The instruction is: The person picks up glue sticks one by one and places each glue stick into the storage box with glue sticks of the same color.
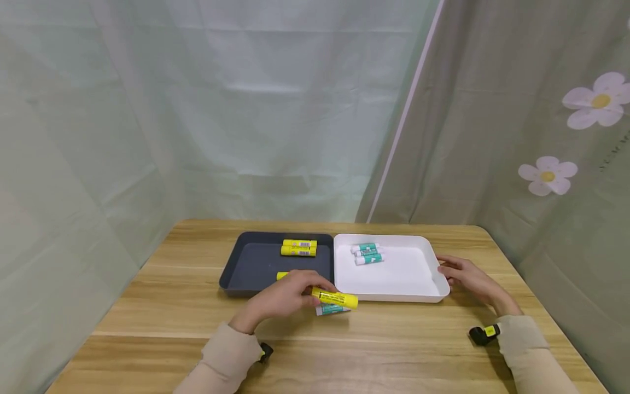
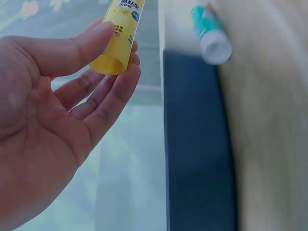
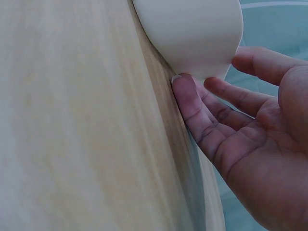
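A yellow glue stick (image 1: 339, 299) is pinched between the thumb and fingers of my left hand (image 1: 283, 295), held over the table just in front of the trays. In the left wrist view this glue stick (image 2: 122, 36) shows printed lettering and a blue mark. Below it, a green-and-white stick (image 1: 332, 310) lies on the table, partly covered by it in the head view. My right hand (image 1: 470, 279) touches the right end of the white tray (image 1: 408, 273), its fingers loosely extended. In the right wrist view, fingertips (image 3: 185, 89) meet the tray's corner near the tabletop.
A dark grey tray (image 1: 253, 268) adjoins the white one on the left. Two yellow glue sticks (image 1: 298, 250) lie side by side in it; another yellow one (image 1: 282, 276) is partly hidden behind my left hand. Three green-and-white sticks (image 1: 369, 259) lie in the white tray. Curtains (image 1: 295, 109) hang behind.
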`<state>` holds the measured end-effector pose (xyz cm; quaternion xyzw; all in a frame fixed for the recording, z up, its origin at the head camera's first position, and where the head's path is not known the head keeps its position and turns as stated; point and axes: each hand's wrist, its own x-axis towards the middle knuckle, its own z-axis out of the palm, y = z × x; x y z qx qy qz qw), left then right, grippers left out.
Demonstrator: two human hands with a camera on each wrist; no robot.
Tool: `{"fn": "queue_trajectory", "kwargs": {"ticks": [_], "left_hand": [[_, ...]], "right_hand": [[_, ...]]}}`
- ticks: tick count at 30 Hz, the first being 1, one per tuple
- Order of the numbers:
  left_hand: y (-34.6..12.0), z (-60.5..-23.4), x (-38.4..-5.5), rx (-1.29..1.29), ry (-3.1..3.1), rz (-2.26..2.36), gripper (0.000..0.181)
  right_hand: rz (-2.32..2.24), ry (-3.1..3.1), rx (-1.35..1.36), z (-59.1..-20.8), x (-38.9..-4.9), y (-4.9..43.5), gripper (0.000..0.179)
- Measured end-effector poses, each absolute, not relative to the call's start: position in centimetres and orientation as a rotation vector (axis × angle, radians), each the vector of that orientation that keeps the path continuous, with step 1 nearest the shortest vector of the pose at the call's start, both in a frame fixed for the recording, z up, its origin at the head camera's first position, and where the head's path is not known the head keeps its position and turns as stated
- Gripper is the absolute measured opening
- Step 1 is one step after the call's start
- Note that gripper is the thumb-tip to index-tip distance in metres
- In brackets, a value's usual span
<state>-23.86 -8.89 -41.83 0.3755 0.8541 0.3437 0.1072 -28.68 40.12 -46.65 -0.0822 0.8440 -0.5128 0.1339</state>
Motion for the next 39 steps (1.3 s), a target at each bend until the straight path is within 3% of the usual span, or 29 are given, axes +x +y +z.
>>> {"fn": "queue_trajectory", "kwargs": {"ticks": [13, 39], "left_hand": [[-12.5, -40.7, -25.4, 1.040, 2.602, 1.090, 0.038], [-13.8, -41.4, -27.7, 0.943, 2.679, 1.084, 0.036]], "right_hand": [[-1.492, 2.446, -0.241, -46.6, -28.6, 40.3, 0.068], [-1.496, 2.448, -0.241, -46.9, -29.0, 40.1, 0.066]]}}
